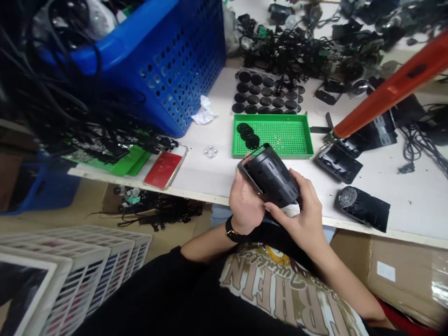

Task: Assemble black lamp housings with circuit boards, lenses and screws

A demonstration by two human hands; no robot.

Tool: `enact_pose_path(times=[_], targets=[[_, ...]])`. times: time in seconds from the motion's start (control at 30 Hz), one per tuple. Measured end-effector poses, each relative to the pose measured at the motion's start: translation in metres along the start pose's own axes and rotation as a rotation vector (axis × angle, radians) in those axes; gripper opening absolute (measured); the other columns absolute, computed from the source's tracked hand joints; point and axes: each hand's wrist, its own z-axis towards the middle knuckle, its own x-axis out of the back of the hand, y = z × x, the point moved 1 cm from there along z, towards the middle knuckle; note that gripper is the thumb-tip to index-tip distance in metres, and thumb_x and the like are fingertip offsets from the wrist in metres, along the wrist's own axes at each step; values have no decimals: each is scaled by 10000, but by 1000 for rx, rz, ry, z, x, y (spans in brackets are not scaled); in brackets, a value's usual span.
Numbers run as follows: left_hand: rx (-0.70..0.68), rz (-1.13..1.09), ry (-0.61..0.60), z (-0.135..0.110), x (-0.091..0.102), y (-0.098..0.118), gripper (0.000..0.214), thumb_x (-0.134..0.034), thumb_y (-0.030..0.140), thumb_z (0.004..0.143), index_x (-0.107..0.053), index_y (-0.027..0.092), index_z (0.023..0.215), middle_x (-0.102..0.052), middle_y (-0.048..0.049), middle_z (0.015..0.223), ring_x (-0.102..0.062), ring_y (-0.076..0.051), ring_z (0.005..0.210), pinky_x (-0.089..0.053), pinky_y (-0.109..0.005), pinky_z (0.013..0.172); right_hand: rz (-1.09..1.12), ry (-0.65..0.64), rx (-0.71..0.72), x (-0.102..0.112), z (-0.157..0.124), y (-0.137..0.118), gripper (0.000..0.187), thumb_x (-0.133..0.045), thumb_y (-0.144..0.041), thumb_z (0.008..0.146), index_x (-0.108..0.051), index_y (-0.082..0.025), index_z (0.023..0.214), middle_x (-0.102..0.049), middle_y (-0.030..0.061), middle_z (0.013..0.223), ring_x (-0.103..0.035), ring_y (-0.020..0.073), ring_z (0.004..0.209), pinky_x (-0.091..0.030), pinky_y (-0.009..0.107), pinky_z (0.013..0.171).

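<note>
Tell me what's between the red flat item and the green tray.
Head view: a small clear plastic piece lies on the white tabletop between the red flat item and the green tray.

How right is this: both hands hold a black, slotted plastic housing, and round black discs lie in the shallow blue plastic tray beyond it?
In the head view, the shallow plastic tray is green, not blue. The left hand and right hand do hold the black, slotted plastic housing, with round black discs in the tray.

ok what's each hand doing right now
Left hand: holding the black, rounded, slotted plastic housing, palm against it.
Right hand: holding the same housing, at its lower end.
</note>
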Motion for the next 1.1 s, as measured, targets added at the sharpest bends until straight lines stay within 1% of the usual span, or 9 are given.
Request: enact_pose_path(times=[0.07,0.13,0.23,0.4,0.53,0.7,0.8,1.0,1.1], targets=[[-36,18,14,-2,-2,-2,597,-845,606,774,-663,305,1258,-703,-50,1358,-635,-292,1324,-516,-444,1128,0,-12,-1,-1,0,1,772,-831,-424,858,-481,-245,1522,-636,149,1372,-643,310,1261,-594,536,1048],[-53,92,47,-3,-3,-4,751,-966,450,670,-609,325,1320,-728,-28,1256,-701,-254,1166,-563,-423,1051,-36,-17,21,-3,-2,0,770,-812,-414,870,-466,-245,1537,-626,154,1378,-640,318,1266,-596,547,1046],[-13,194,78,-2,-2,-5,823,-1005,278,595,-592,291,1307,-742,-7,1112,-729,-208,988,-598,-390,950,-140,0,51,-10,-5,-2,779,-765,-390,893,-421,-223,1572,-605,182,1375,-637,336,1268,-604,566,1027],[122,187,100,7,5,2,530,-948,378,652,-688,191,1073,-762,-29,984,-736,-200,870,-603,-387,924,-148,-19,48,-17,-9,-7,856,-766,-376,891,-342,-256,1625,-596,185,1395,-645,341,1266,-634,557,971],[177,147,59,15,10,12,448,-887,441,713,-732,171,1035,-791,-60,1021,-761,-249,982,-586,-403,1002,-54,22,70,-13,-8,-11,831,-788,-348,899,-353,-268,1603,-621,176,1393,-667,322,1237,-641,533,958],[180,150,34,18,10,20,372,-830,435,777,-740,176,1028,-806,-68,1014,-762,-256,1035,-577,-422,1035,-69,153,125,-4,-9,-13,364,-728,-262,944,-581,-249,1277,-713,90,1098,-714,246,998,-629,426,834],[198,137,32,17,8,20,402,-830,440,761,-744,178,1053,-805,-67,1030,-764,-246,1009,-582,-424,1036,-163,175,205,0,-10,-13,153,-676,-187,963,-622,-249,1092,-727,53,945,-688,212,850,-570,371,736],[168,150,33,13,2,15,382,-817,415,755,-736,187,1051,-804,-61,1027,-760,-232,981,-583,-422,1040,-333,191,234,2,-8,-10,70,-614,-175,979,-629,-237,949,-725,42,845,-611,206,755,-444,361,653],[173,154,26,11,-1,12,376,-815,406,748,-736,187,1044,-800,-59,1016,-752,-220,970,-602,-390,994,-424,207,191,1,-4,-10,183,-556,-188,989,-571,-243,816,-648,26,717,-536,207,689,-360,369,607]])
